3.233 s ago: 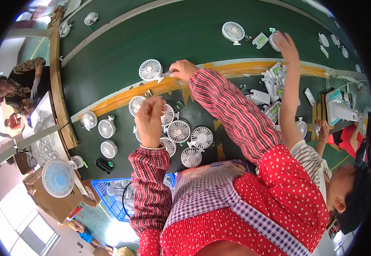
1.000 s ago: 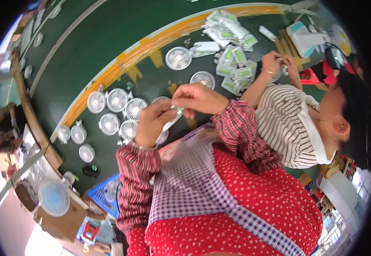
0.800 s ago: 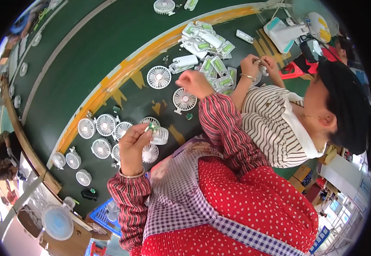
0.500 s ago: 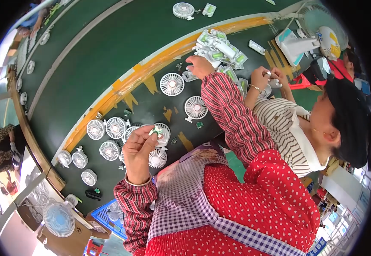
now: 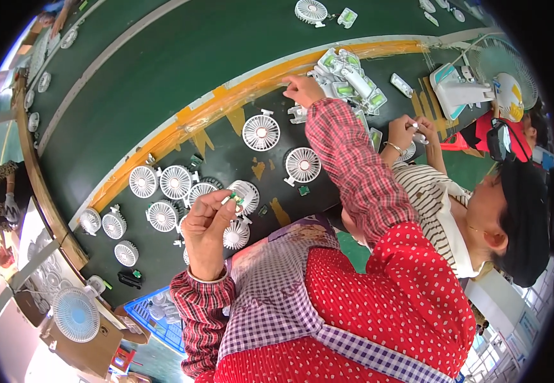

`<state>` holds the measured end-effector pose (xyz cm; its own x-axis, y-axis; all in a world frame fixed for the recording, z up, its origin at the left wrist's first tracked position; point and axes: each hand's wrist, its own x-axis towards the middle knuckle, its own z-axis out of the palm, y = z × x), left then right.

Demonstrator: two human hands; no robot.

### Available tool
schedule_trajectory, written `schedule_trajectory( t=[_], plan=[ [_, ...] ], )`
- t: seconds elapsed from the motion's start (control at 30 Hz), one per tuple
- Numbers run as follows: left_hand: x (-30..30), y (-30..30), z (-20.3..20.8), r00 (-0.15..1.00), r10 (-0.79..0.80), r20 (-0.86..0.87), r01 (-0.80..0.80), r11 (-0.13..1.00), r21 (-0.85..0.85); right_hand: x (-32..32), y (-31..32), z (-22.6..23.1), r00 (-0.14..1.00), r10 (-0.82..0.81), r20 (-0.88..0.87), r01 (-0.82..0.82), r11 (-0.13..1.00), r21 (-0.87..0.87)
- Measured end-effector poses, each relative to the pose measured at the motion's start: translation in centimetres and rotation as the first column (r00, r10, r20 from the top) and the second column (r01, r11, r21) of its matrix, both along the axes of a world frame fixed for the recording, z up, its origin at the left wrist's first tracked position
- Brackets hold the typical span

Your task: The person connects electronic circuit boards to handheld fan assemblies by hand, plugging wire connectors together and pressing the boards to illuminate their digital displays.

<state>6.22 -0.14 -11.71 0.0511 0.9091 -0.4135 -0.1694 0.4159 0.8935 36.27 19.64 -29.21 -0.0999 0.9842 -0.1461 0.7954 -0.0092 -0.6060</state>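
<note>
A small green circuit board is pinched between the thumb and fingertips of my left hand, above a cluster of white fan heads. My right hand reaches to the far side of the bench, at the left edge of a pile of white fan handles with green parts inside. Its fingers are drawn together; whatever they may hold is too small to make out. A white plastic part lies just below that hand. Two more fan heads, a nearer one and a farther one, lie between my hands.
A co-worker at my right handles a small white part. Beyond the taped ledge runs a green belt carrying a fan. Small green boards lie on the bench. A blue crate stands below at left.
The view has shifted slightly. My right hand has moved a little away from me, toward the taped ledge beside the handle pile. My left hand keeps its hold on the circuit board.
</note>
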Motion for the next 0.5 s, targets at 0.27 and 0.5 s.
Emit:
schedule_trajectory(
  t=[0.27,0.5],
  plan=[
    [-0.2,-0.2,-0.7,1.0,-0.002,-0.005,0.002,1.0,-0.018,1.5,-0.7,-0.1,0.861,0.368,0.35,-0.227,0.895,-0.384],
    [-0.6,-0.4,-1.3,0.998,0.018,0.065,-0.014,0.999,-0.05,1.4,-5.2,4.2,0.97,-0.12,-0.213,0.091,0.986,-0.141]
  ],
)
